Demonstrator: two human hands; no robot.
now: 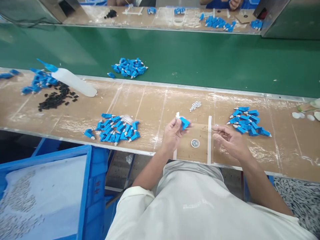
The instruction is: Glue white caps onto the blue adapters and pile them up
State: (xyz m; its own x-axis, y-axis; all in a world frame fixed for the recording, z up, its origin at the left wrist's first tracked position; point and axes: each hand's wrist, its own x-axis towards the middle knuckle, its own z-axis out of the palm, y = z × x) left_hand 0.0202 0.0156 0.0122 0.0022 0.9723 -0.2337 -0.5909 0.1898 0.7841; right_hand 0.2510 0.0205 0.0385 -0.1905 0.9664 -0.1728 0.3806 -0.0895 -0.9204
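Observation:
Between the thumb and fingers of my left hand [173,134] is a small blue plastic part [184,123] with a white tip, held above the bench. My right hand [231,139] pinches a thin needle-like stick [206,131], its point toward the blue part but apart from it. Below and between the hands, a small round dish [195,143] lies on a cardboard patch bordered by white tape [209,140]. Beyond them sits a little heap of tiny white pieces [195,106]. One group of blue parts [243,121] lies right of my right hand, another pile [117,128] to the left.
A white squeeze bottle [75,81] with a blue nozzle lies across black pieces [56,98] at left. Behind the bench runs a green conveyor belt [200,63] bearing a pile of blue parts [129,67]. A blue crate [96,186] stands lower left. Other people's hands show across the belt.

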